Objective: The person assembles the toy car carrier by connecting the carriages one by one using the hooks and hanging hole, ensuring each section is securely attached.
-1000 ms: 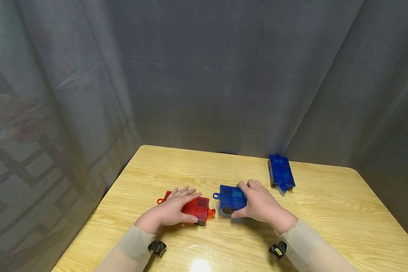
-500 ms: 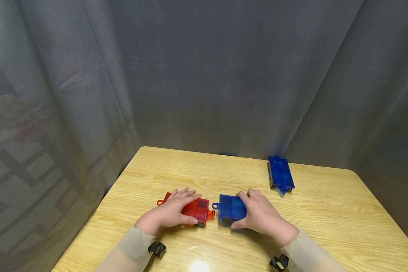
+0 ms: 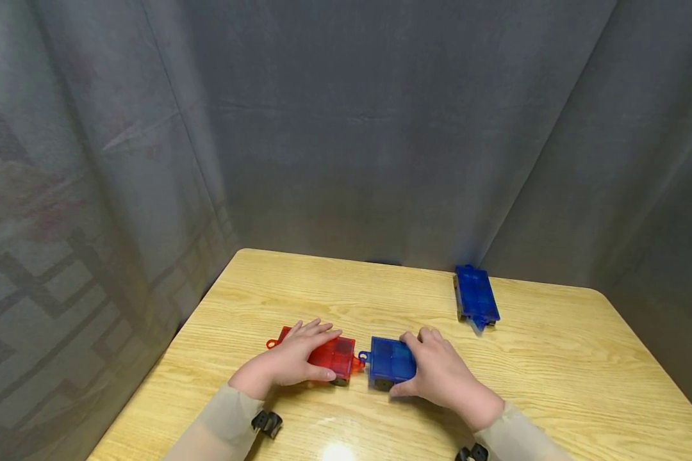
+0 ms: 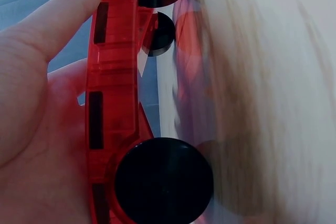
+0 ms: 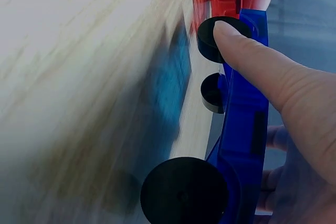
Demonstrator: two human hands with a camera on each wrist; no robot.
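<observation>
1. The left hand (image 3: 291,360) lies over the red toy car (image 3: 330,356), fingers curved across its top and thumb along the near side, holding it down on the wooden table (image 3: 553,358).
2. The right hand (image 3: 438,371) grips the blue toy car (image 3: 389,362), fingers over the top, thumb pressed at the near black wheel (image 5: 223,38).
3. The two cars sit end to end at about 6 o'clock on the table, the red one's orange hook meeting the blue one's loop (image 3: 362,356).
4. A second blue car (image 3: 475,297) rests untouched at roughly 1 o'clock, well apart from both hands, near the grey curtain (image 3: 380,128).
5. From the left wrist, the red car's black wheels (image 4: 163,179) rest on the wood.
</observation>
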